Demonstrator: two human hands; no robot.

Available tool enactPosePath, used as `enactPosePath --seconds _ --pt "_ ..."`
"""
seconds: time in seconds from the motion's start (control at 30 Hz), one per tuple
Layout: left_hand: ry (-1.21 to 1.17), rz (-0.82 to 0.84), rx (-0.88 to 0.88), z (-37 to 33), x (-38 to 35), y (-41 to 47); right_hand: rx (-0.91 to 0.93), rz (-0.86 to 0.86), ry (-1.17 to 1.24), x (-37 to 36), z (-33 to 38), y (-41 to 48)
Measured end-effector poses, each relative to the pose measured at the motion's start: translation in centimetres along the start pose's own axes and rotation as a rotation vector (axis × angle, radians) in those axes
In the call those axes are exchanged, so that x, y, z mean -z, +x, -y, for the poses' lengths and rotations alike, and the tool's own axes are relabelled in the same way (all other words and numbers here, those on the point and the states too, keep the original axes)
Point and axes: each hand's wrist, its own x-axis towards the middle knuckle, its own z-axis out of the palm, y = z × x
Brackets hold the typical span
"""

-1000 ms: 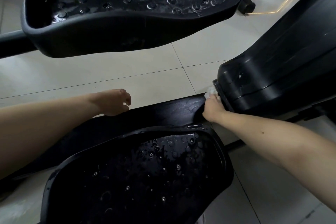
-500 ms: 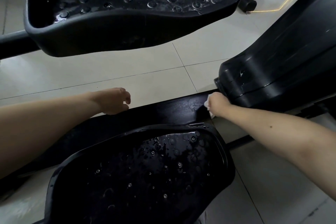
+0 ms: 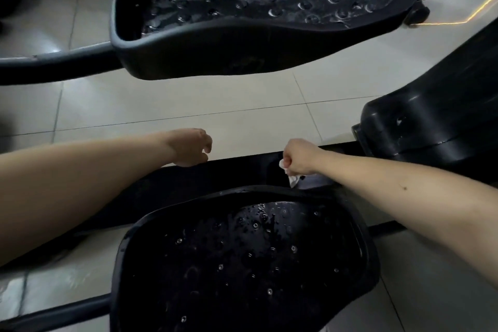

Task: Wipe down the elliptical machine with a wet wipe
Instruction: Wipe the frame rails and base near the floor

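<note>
The black elliptical machine fills the view. Its near pedal [image 3: 242,256] is wet and studded, and its far pedal [image 3: 269,0] hangs above the floor. A black base rail [image 3: 167,183] runs between my hands to the black housing [image 3: 431,121] at the right. My right hand [image 3: 299,156] grips a crumpled white wet wipe [image 3: 292,178] and holds it against the rail, just above the near pedal's rim. My left hand [image 3: 188,147] rests on the rail's far edge, fingers loosely curled, holding nothing.
Pale floor tiles [image 3: 188,100] lie under and between the pedals. A black crossbar [image 3: 54,62] carries the far pedal at the left. A small black wheel [image 3: 417,15] and a thin glowing line [image 3: 458,21] sit at the upper right.
My right hand has slid the wipe leftward along the rail, away from the housing toward the left hand. The left hand has stayed in place.
</note>
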Motion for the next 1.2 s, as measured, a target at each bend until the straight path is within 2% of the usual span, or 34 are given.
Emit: enactPosePath --seconds 0.2,0.37,0.53,0.7,0.8,0.97,1.03,1.13,1.2 --pt "0.016 0.033 0.116 3.4 -0.9 -3.5 0.143 0.082 -0.009 0.2 9.4 2.5" --pt "0.006 0.090 0.232 7.4 -2.0 -8.1 0.229 0.070 -0.071 0.9 16.5 3.5" --pt "-0.045 0.076 0.328 10.2 -3.4 -13.0 0.311 0.124 -0.152 1.1 22.6 4.2" --pt "-0.061 0.094 0.396 11.8 -4.5 -17.4 0.426 0.067 -0.238 0.6 29.6 3.4" --pt "-0.109 0.118 0.441 12.8 -5.4 -19.7 0.506 0.031 -0.193 -0.7 33.9 3.1" --pt "-0.155 0.165 0.522 13.2 -5.9 -22.1 0.613 0.152 -0.157 0.2 37.5 2.9" --pt "-0.200 0.124 0.542 12.9 -5.6 -22.2 0.590 0.181 0.010 2.5 37.5 2.9" --pt "-0.303 -0.036 0.550 12.6 -4.5 -21.9 0.435 0.194 0.589 5.4 36.8 3.0" --pt "-0.467 -0.127 0.592 12.3 -3.7 -21.7 0.351 0.239 0.911 6.3 36.1 2.3"
